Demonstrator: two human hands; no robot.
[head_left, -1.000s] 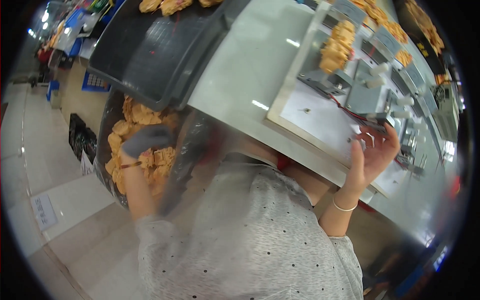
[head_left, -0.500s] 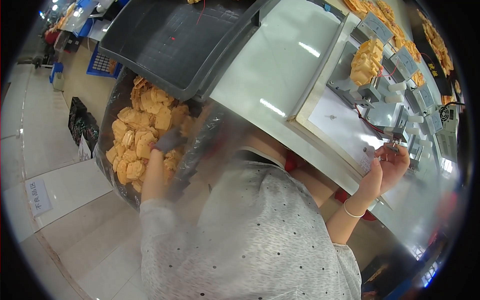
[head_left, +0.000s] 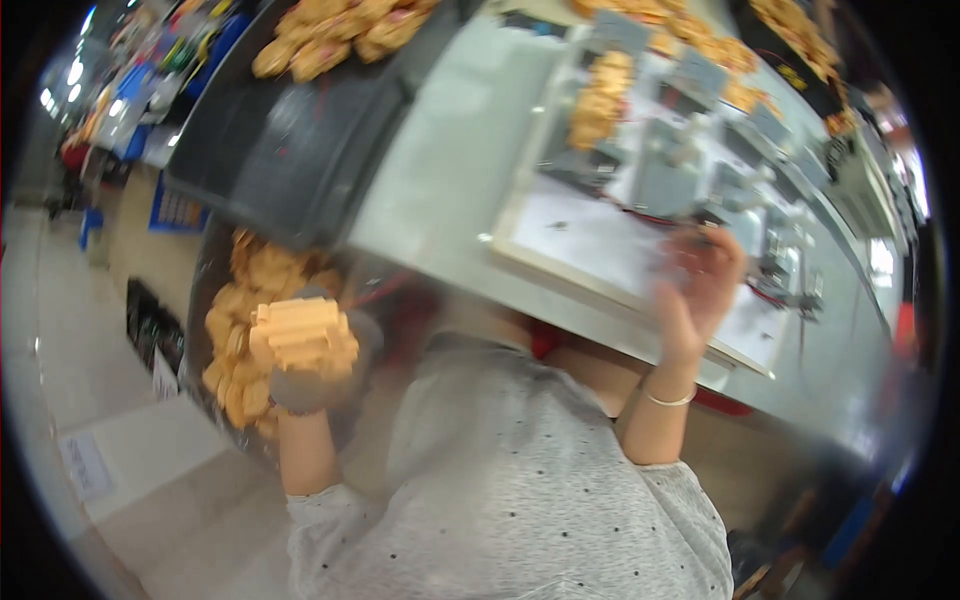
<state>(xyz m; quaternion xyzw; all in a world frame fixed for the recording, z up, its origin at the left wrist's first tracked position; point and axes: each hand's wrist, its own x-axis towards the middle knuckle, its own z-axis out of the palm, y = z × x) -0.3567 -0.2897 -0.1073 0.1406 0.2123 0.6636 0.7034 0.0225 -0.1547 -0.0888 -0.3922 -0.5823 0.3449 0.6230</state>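
Note:
In my left hand (head_left: 298, 390), which wears a grey glove, is a yellow-orange moulded plastic part (head_left: 305, 335), its ribbed side showing. The hand is over a dark plastic bag (head_left: 203, 275) heaped with similar yellow-orange parts (head_left: 228, 345). My bare right hand (head_left: 708, 285) hovers near the front of a test fixture (head_left: 600, 250), thumb and curled fingers apart, somewhat blurred. I see nothing held in it. Another yellow-orange part (head_left: 602, 100) sits upright at the far left of the fixture, among grey metal blocks and clamps.
A black tray (head_left: 260, 160) left of the fixture bears several yellow-orange parts (head_left: 340, 35) at its far end. Small grey meters (head_left: 695, 75) line the fixture's back. More parts lie behind them. A pale box-like device (head_left: 862, 185) stands at the far right.
My left hand has come up out of the heap with a plastic part. My right hand has left the clamp at the fixture's front. The whole view has shifted.

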